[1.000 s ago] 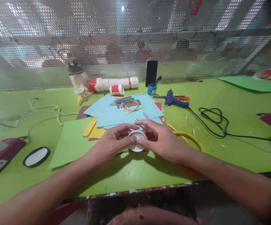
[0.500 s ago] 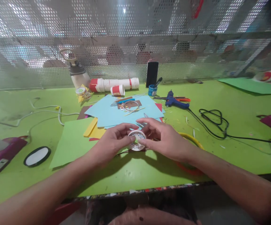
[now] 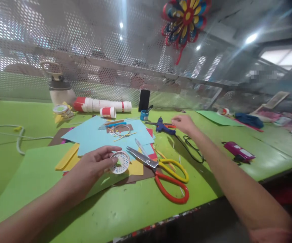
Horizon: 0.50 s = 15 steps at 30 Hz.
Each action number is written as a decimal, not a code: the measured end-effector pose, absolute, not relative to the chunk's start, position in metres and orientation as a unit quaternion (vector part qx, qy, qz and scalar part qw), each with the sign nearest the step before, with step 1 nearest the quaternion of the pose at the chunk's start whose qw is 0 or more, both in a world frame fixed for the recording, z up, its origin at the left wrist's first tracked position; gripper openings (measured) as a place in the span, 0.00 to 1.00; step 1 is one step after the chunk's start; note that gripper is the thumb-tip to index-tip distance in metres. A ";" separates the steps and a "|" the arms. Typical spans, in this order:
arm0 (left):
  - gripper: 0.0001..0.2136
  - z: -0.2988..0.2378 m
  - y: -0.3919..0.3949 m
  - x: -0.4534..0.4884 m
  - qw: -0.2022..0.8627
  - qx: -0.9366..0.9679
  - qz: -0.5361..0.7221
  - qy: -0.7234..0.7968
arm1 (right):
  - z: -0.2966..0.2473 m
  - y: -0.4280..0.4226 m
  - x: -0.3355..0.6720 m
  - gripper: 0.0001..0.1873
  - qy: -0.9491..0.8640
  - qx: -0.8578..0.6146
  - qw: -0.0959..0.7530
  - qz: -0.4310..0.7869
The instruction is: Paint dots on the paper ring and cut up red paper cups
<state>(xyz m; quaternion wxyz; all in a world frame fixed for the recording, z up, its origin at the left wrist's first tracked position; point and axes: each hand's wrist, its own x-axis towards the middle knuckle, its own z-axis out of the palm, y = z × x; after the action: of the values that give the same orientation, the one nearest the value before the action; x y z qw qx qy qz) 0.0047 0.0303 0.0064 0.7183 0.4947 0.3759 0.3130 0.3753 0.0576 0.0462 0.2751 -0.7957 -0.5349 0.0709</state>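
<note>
My left hand [image 3: 96,162] pinches a small round white disc [image 3: 120,163] with coloured dots and a pale green centre, holding it above the papers. Farther out, my right hand [image 3: 183,123] is beside the blue glue gun [image 3: 165,127] and an orange-handled tool [image 3: 170,126]. Its fingers are curled together, and anything between them is hidden. Between the two arms lie large scissors [image 3: 152,163], blades parted, with one yellow and one red handle. A pale pointed tool [image 3: 141,147] lies close to the blades.
Light blue sheets [image 3: 95,135] and a green sheet [image 3: 22,175] cover the left and middle. Behind them are a white-and-red tube [image 3: 103,105], a paper cup [image 3: 108,112], a blue jar [image 3: 144,115] and a phone [image 3: 144,100]. A black cord [image 3: 190,148] trails rightward. A purple device [image 3: 238,151] lies right.
My right hand has left the disc and moved forward and right to beside the glue gun. My left hand keeps the disc. The view has turned right, and the scissors now show fully.
</note>
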 end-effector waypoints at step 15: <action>0.14 0.013 0.036 0.004 0.717 0.480 0.373 0.340 | -0.013 0.094 0.378 0.17 -0.592 -0.802 0.064 -0.055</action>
<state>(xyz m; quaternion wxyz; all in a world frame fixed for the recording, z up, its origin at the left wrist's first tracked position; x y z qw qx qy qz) 0.0043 0.0364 0.0129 0.7174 0.4802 0.3400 0.3731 0.3785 0.0943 -0.0129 0.0644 -0.8017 -0.5917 -0.0549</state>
